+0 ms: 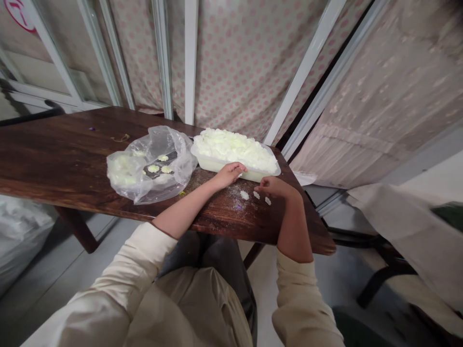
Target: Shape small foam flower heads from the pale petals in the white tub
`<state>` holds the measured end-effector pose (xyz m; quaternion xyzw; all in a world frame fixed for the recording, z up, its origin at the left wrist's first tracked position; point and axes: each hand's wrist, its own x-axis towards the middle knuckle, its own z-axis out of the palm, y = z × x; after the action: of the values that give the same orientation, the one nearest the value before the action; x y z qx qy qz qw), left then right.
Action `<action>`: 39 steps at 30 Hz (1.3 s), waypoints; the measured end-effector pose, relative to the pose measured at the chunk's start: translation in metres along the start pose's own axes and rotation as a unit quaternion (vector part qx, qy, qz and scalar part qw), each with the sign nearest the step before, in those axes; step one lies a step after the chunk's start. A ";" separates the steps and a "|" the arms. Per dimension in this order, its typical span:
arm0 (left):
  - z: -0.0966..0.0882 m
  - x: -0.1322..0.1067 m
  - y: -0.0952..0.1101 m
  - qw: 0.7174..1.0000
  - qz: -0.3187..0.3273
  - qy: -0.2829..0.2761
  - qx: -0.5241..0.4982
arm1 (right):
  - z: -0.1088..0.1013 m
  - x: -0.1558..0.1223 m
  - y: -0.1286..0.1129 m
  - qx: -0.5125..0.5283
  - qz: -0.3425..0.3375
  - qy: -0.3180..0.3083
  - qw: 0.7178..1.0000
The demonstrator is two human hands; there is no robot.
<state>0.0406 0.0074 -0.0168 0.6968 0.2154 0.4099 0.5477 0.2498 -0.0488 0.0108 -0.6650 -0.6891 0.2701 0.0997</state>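
Observation:
My left hand (231,174) is closed in front of the tub, with a small white piece (240,175) showing at its fingertips. To its right, my right hand (274,186) is bent over the tabletop, thumb and fingers pinched together; whatever lies between them is too small to make out. Just below the hands lie a few small white scalloped, flower-like pieces (244,195) amid scattered white powder. Behind both hands a translucent plastic tub (231,168) is heaped above its rim with white to pale-green pieces (231,146).
An opened clear plastic bag (181,180) with several pale yellow-green flower-like pieces (154,168) rests left of the tub. The dark wooden table (65,154) ends in a rounded right corner. Framed panels with dotted curtain (246,72) stand behind. A filled clear bag (21,231) is at lower left.

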 end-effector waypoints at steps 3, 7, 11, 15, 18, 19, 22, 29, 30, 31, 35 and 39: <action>0.000 0.000 0.000 1.000 -0.001 -0.001 0.002 | 0.008 0.010 0.006 -0.056 0.038 -0.053 0.996; -0.001 -0.001 0.002 1.000 -0.006 0.005 0.012 | 0.018 0.018 0.003 -0.060 0.039 -0.077 0.994; 0.000 -0.002 0.004 1.000 -0.004 0.006 0.023 | 0.024 0.022 -0.004 -0.018 0.024 -0.096 0.995; 0.001 -0.002 0.006 1.000 -0.009 0.007 0.020 | 0.024 0.023 -0.003 0.013 0.037 -0.070 0.997; 0.001 -0.001 0.005 1.000 -0.012 0.004 0.010 | 0.018 0.020 0.000 0.064 0.020 -0.087 0.994; 0.001 -0.001 0.005 1.000 -0.013 0.003 0.006 | 0.016 0.018 0.001 0.087 0.010 -0.096 0.992; -0.001 -0.001 0.003 1.000 -0.011 0.000 -0.003 | 0.008 0.009 0.001 0.156 -0.028 -0.120 0.980; -0.004 -0.001 0.001 0.999 0.001 0.010 0.042 | -0.010 -0.010 -0.006 0.269 -0.127 -0.031 0.954; -0.003 -0.001 0.002 0.998 0.006 0.012 0.061 | -0.015 -0.008 -0.007 0.287 -0.140 0.009 0.948; -0.003 -0.001 0.004 0.997 0.012 0.013 0.080 | -0.021 -0.003 -0.008 0.301 -0.151 0.052 0.940; 0.001 -0.003 0.007 0.989 0.035 0.001 0.144 | -0.055 0.034 -0.016 0.242 -0.148 0.218 0.934; 0.002 -0.004 0.008 0.983 0.055 -0.013 0.174 | -0.082 0.074 -0.022 0.039 -0.068 0.273 0.959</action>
<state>0.0391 0.0006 -0.0108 0.7977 0.2376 0.3867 0.3971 0.2648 0.0434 0.0736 -0.6609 -0.6679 0.0978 0.3278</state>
